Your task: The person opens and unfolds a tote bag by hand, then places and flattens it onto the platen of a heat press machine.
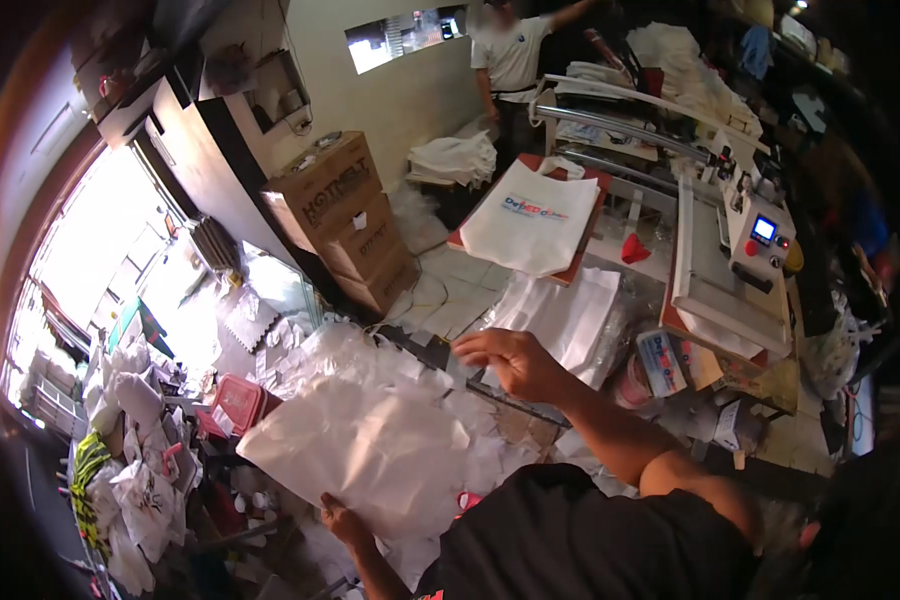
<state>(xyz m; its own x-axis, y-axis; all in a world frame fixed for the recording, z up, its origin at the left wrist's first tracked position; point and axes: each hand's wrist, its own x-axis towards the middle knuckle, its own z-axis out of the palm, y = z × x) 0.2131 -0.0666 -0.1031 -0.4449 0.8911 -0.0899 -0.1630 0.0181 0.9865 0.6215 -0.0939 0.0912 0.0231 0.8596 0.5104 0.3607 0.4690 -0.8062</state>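
Observation:
My left hand (344, 521) grips the lower edge of a large pale sheet (360, 445), thumb on top. The sheet looks thin and slightly glossy, and nothing printed shows on it. My right hand (505, 362) is in the air to the right of the sheet, fingers stretched to the left, with nothing visible in them. Beyond it, a white tote bag (530, 222) with blue and red print lies flat on the reddish platen of a heat press (725, 250). Below that platen is a pile of white bags (560, 310).
Brown cartons (338, 205) are stacked against the wall. Loose sheets and plastic scraps (355, 350) cover the floor. A red plastic container (235, 405) and heaped bags (145, 480) are at left. Another person (510, 60) stands behind the press.

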